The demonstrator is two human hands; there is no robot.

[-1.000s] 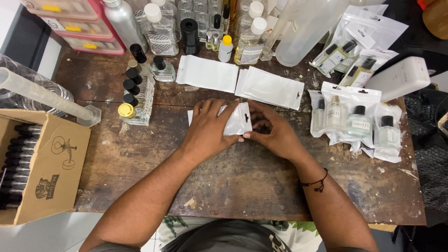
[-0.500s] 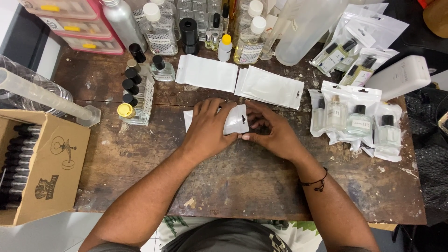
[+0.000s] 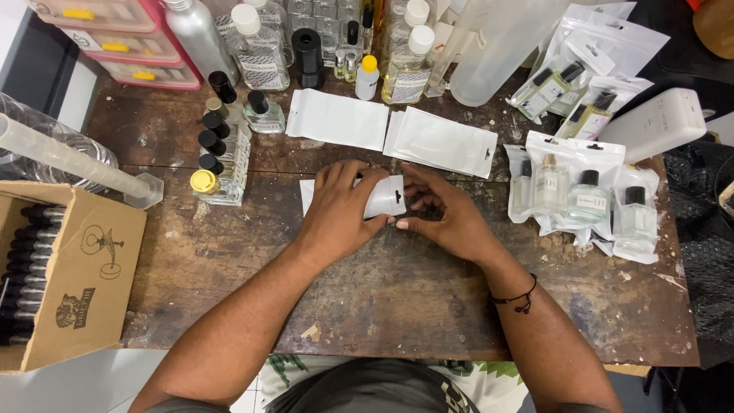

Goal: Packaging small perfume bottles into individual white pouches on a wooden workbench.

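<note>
Our left hand (image 3: 342, 208) and right hand (image 3: 442, 216) both gripped one small white pouch (image 3: 386, 197). They rested on the worn desk (image 3: 397, 291), near flat pouches (image 3: 397, 131).

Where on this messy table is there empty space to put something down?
The biggest bare patch of the table is the near strip, between the forearms and out to the cardboard box. A smaller patch lies between the black-capped bottles and the left hand. The back edge and the right side, with the bagged bottles, are crowded.
</note>
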